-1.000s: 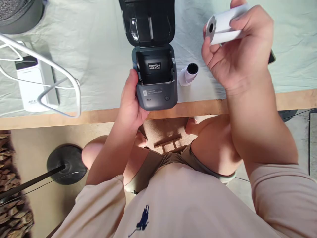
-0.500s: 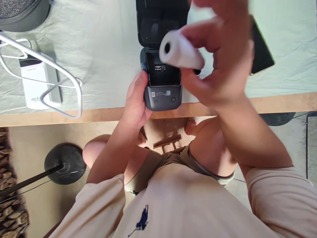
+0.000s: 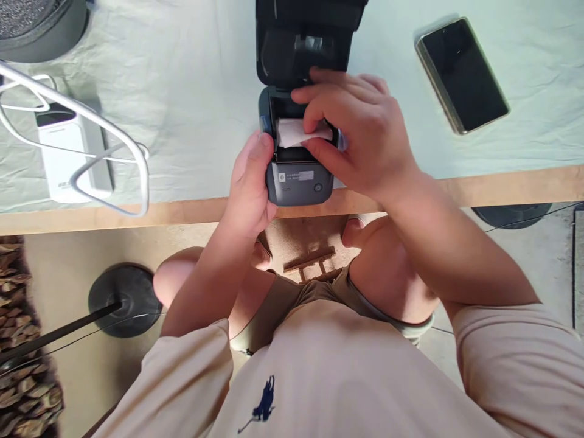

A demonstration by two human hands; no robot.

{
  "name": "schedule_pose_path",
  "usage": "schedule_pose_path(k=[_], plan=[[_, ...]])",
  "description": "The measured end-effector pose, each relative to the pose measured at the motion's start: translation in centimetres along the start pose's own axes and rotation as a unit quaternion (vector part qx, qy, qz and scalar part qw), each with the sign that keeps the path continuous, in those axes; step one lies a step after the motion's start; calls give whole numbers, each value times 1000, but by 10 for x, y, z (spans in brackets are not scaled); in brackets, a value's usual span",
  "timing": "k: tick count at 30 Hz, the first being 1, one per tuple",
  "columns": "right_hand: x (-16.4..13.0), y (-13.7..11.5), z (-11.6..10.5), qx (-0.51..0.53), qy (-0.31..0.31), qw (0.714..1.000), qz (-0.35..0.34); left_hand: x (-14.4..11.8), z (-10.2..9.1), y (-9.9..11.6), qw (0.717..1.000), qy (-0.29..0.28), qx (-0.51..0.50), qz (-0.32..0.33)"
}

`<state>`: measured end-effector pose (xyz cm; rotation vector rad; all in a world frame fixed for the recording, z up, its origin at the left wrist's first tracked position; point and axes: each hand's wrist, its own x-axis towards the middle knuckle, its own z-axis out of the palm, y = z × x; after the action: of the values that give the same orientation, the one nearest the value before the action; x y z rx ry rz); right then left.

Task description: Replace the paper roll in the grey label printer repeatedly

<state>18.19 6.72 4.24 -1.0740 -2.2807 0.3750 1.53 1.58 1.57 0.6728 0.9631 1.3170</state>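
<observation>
Grey printer (image 3: 298, 179) sits at the near edge of the worktop (image 3: 191, 128), lid (image 3: 305, 39) flipped up & back, compartment open. White paper roll (image 3: 296, 131) lies inside that compartment, w/ its left part showing and the rest under the right hand (image 3: 360, 137). Right hand reaches over the printer from the right; fingers (image 3: 319, 100) curl down onto the roll, thumb at the printer's front right, so the roll is pinched/pressed betw. fingers & thumb. Left hand (image 3: 250, 182) grips the printer's left side, thumb tip at the compartment's left rim, other fingers wrapped round the casing & mostly hidden.

Front panel of the printer shows a small label and a round button; text too small to read.

Rest, all relative to the printer: phone (image 3: 462, 74) lies face up, screen dark, well to the right & further back on the cloth. White power bank (image 3: 73, 155) lies well to the left, w/ a white wire hanger (image 3: 91, 146) across it. Dark round object (image 3: 41, 24) at far-left back corner, partly cut off. Pale green cloth covers the worktop, bare wood strip along the near edge under the printer. Below that edge: person's knees, beige shirt, and a black round stand base (image 3: 123, 301) on the floor to the left.
</observation>
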Motion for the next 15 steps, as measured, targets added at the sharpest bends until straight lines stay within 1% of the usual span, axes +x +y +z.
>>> schedule_pose_path(k=[2,4,6,7,9,10,12,14,15], plan=[[-2,0,1,-25,38,999,-20,1,1,1,1000,-4,-17,5],[-4,1,3,-35,66,996,-56,2,3,1,999,5,-34,12],[-7,1,5,-32,72,990,-119,2,4,2,999,11,-38,15],[-8,1,6,-24,73,986,-150,2,4,3,999,5,-34,11],[-8,0,4,1,90,980,-177,0,3,4,1000,-8,-21,1],[-7,0,2,15,114,978,-171,-2,3,5,1000,-12,-11,-6],[-6,1,-3,38,161,978,-126,-4,2,7,1000,-11,10,-19],[-3,4,-6,59,185,979,-69,-5,0,7,999,-16,33,-28],[-2,5,-7,79,183,979,-43,-5,-1,7,999,-26,39,-28]])
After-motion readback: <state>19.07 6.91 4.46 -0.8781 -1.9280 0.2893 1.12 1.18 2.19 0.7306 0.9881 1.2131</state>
